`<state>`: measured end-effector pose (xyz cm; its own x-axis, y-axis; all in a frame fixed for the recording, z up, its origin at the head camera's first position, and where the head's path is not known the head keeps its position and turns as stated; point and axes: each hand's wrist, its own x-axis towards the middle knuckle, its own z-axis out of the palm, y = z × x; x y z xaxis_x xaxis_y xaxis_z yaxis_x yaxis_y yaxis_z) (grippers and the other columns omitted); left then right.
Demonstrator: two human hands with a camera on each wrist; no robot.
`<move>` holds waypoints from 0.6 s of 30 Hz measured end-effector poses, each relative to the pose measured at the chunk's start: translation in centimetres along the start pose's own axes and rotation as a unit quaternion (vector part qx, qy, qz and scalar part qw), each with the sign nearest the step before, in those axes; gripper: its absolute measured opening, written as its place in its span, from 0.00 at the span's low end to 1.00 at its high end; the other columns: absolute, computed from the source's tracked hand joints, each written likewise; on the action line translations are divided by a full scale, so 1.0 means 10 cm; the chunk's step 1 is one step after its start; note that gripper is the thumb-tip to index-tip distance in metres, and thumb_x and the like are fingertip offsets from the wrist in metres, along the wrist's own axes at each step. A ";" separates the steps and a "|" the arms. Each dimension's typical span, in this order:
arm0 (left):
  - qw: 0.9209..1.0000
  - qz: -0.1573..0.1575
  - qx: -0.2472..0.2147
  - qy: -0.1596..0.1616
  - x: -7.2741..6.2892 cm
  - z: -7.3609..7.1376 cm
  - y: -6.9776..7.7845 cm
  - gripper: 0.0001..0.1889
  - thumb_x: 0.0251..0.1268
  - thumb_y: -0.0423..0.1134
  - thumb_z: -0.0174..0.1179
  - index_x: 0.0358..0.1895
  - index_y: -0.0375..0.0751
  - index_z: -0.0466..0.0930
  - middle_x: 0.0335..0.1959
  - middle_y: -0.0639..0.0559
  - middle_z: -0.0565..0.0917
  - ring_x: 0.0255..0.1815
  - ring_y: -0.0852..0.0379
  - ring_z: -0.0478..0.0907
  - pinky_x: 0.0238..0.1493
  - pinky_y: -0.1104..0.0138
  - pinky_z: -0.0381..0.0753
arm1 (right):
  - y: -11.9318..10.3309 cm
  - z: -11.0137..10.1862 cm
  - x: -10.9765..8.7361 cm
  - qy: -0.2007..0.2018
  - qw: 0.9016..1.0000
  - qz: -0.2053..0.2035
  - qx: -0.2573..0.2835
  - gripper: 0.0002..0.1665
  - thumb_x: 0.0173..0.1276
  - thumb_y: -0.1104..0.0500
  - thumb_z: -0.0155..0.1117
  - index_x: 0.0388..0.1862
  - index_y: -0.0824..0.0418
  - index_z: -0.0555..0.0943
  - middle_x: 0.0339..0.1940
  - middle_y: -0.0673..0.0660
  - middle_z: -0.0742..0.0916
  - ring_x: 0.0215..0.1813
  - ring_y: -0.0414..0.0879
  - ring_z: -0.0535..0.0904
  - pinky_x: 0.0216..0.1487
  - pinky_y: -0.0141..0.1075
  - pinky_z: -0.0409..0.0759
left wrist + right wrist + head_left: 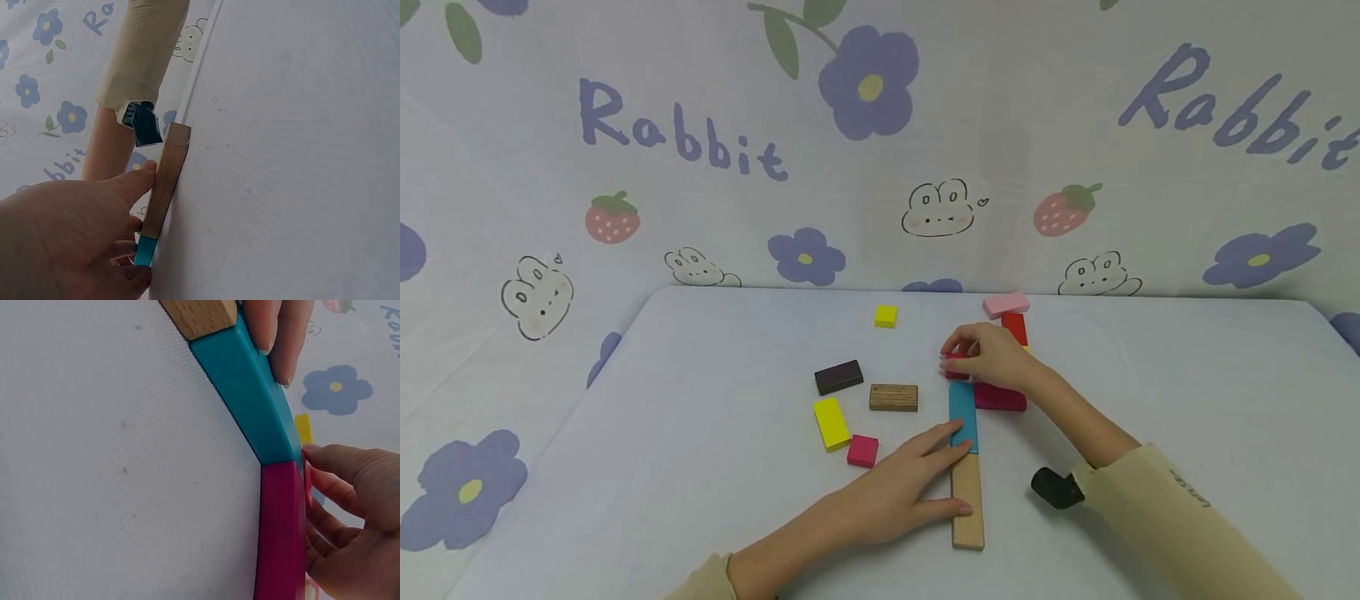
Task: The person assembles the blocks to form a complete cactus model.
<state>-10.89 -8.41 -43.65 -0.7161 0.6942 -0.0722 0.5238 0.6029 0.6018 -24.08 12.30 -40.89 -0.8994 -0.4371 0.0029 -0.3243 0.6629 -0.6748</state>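
Observation:
A plain wooden block (967,512) and a blue block (966,404) lie end to end in a line running away from me. My left hand (880,492) rests along their left side, fingers spread, with fingertips on the blue block and thumb on the wooden one. Just past the blue block's far end, my right hand (996,357) pinches a small red block (957,367) between thumb and fingers. A magenta block (279,531) sits crosswise against the far right side of the blue one, partly under the right wrist in the head view.
Beyond the right hand are a red block (1015,327), a sliver of yellow and a pink block (1006,305). To the left lie a dark block (838,377), a brown wooden block (893,397), a yellow block (831,423), a magenta square (862,451) and a small yellow block (886,317).

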 end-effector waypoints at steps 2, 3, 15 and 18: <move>1.000 0.000 0.000 0.000 0.00 0.00 0.00 0.38 0.78 0.58 0.60 0.83 0.46 0.62 0.88 0.53 0.53 0.86 0.52 0.54 0.81 0.58 0.63 | 0.01 0.00 -0.01 0.000 1.000 -0.004 -0.002 0.15 0.72 0.58 0.73 0.51 0.66 0.85 0.42 0.62 0.87 0.44 0.52 0.81 0.42 0.33 0.82; 1.000 0.000 0.001 0.000 0.00 0.00 0.00 0.38 0.78 0.57 0.60 0.83 0.46 0.62 0.88 0.53 0.52 0.86 0.52 0.54 0.82 0.58 0.63 | 0.01 0.00 -0.01 0.000 1.000 -0.007 -0.004 0.15 0.72 0.58 0.73 0.51 0.66 0.85 0.42 0.62 0.87 0.44 0.52 0.81 0.42 0.33 0.82; 1.000 -0.001 -0.001 -0.003 -0.01 0.00 0.00 0.38 0.78 0.58 0.59 0.84 0.47 0.62 0.88 0.54 0.52 0.87 0.53 0.53 0.81 0.58 0.63 | 0.00 0.00 -0.07 -0.001 1.000 -0.005 -0.008 0.14 0.71 0.59 0.73 0.50 0.66 0.85 0.40 0.61 0.87 0.43 0.52 0.81 0.44 0.34 0.83; 1.000 -0.002 -0.002 -0.003 -0.01 -0.01 0.00 0.38 0.78 0.58 0.59 0.84 0.47 0.62 0.88 0.54 0.52 0.87 0.53 0.53 0.81 0.58 0.64 | 0.00 0.00 -0.08 -0.004 1.000 -0.002 -0.008 0.14 0.72 0.58 0.73 0.50 0.66 0.85 0.40 0.60 0.87 0.43 0.51 0.80 0.44 0.34 0.82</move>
<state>-10.84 -8.47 -43.56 -0.7157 0.6938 -0.0803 0.5185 0.6049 0.6044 -23.39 12.59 -40.91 -0.8962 -0.4437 -0.0003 -0.3317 0.6705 -0.6636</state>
